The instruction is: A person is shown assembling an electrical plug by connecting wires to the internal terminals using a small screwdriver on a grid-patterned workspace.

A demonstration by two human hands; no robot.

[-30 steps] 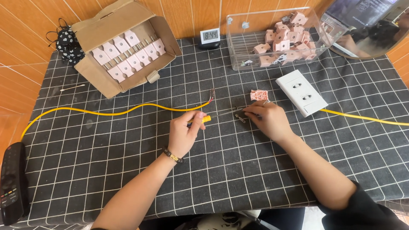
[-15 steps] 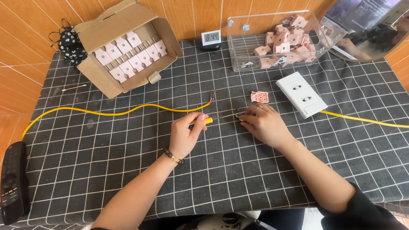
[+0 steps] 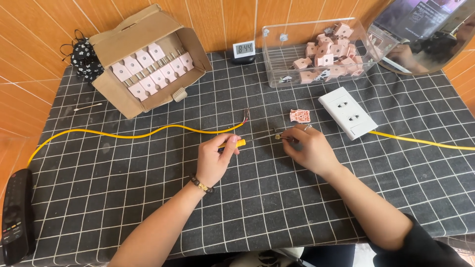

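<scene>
Head view, black grid-checked tablecloth, orange tiled wall, cardboard box

I read this as a small home assembly bench for electrical fittings. A table under a black grid-patterned cloth stands against orange wall tiles. On it: a cardboard box of pink plug parts in rows, a clear bin of loose ones, a white socket block, yellow cable, a remote control.
</scene>
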